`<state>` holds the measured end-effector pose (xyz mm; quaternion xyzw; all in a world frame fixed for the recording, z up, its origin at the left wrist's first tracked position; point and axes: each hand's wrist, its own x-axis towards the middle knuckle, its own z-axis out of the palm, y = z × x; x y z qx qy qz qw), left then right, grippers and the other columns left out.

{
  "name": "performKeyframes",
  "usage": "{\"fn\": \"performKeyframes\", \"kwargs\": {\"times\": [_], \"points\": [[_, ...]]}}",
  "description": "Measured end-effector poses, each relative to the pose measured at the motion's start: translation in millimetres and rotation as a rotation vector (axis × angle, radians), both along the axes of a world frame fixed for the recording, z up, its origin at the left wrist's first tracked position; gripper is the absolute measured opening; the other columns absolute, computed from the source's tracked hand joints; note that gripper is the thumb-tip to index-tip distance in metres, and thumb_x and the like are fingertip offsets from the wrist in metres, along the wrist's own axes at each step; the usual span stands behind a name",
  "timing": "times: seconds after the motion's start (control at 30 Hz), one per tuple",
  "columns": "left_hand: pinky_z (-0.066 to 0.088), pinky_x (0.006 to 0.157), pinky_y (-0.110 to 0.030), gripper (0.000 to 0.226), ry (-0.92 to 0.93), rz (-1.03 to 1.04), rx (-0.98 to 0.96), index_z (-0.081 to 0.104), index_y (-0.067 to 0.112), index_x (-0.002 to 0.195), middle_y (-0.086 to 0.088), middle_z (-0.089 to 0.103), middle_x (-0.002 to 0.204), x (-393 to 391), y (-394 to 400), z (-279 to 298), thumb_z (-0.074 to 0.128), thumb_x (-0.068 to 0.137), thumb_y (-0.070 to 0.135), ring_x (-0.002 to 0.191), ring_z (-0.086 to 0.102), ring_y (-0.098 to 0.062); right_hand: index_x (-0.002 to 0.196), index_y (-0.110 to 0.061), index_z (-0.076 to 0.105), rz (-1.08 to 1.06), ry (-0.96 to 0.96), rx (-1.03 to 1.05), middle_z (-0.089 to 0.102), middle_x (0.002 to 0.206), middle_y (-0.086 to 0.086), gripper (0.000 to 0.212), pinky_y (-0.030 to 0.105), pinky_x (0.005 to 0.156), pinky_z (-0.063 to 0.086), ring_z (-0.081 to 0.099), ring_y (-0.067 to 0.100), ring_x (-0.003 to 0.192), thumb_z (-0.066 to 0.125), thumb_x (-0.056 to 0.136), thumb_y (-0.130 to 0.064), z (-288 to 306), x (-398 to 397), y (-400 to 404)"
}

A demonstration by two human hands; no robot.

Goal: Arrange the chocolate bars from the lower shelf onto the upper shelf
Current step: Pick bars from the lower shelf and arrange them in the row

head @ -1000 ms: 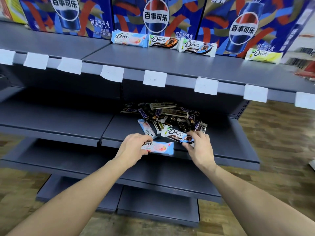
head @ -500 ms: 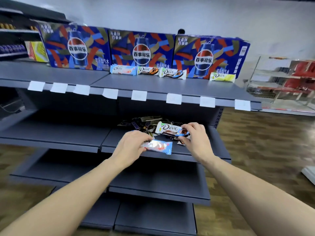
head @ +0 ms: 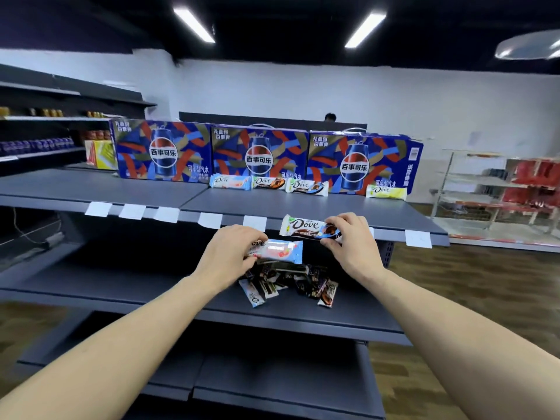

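Observation:
My left hand grips a light-blue and pink Dove bar by its left end, just below the upper shelf's front edge. My right hand pinches a white and brown Dove bar by its right end, level with that edge. A pile of chocolate bars lies on the lower shelf beneath both hands. On the upper shelf, three Dove bars lie in a row against the boxes, and a yellow Dove bar lies apart to the right.
Three blue cola cartons stand along the back of the upper shelf. White price tags hang on its front lip. More shelving with goods stands at the left, a wire rack with red packs at the right.
Both hands have lifted their Dove bars from the pile on the lower shelf up to the front edge of the upper shelf. The camera has tilted up.

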<state>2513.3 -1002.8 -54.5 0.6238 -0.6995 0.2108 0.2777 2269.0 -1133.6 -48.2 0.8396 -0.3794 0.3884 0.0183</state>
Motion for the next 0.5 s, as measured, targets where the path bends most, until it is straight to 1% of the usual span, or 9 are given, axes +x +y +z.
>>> {"fn": "performKeyframes", "kwargs": {"times": [0.1,0.2,0.33,0.5], "points": [[0.045,0.087,-0.028,0.04,-0.01,0.021,-0.028,0.066,0.025,0.11,0.012,0.069,0.107,9.4,-2.4,8.0,0.075,0.072,0.016,0.099,0.061,-0.013,0.121,-0.018,0.062,0.003,0.005,0.0,0.055,0.116,-0.002,0.038,0.022,0.091,0.032,0.042,0.02,0.115,0.073,0.086,-0.025,9.0,8.2,-7.1],[0.047,0.09,-0.032,0.039,-0.011,0.061,-0.048,0.066,0.025,0.111,0.011,0.068,0.107,21.1,-6.8,16.1,0.074,0.074,0.016,0.1,0.061,-0.015,0.123,-0.019,0.062,0.002,0.002,0.008,0.055,0.117,-0.002,0.041,0.024,0.093,0.034,0.042,0.02,0.115,0.074,0.085,-0.026,17.4,20.6,-16.4],[0.041,0.095,-0.032,0.037,-0.032,0.123,-0.056,0.064,0.028,0.111,0.014,0.067,0.109,43.0,-18.0,25.7,0.076,0.076,0.022,0.102,0.06,-0.014,0.124,-0.02,0.062,0.013,0.013,0.023,0.056,0.118,-0.002,0.042,0.027,0.091,0.037,0.042,0.02,0.114,0.073,0.085,-0.028,25.6,43.6,-29.7],[0.037,0.096,-0.032,0.04,-0.032,0.174,-0.028,0.061,0.028,0.116,0.013,0.064,0.114,69.2,-36.3,33.3,0.076,0.079,0.025,0.105,0.056,-0.015,0.124,-0.021,0.063,0.013,0.024,0.033,0.056,0.118,-0.002,0.041,0.031,0.091,0.04,0.043,0.021,0.114,0.073,0.085,-0.03,28.5,78.8,-51.7]]}}
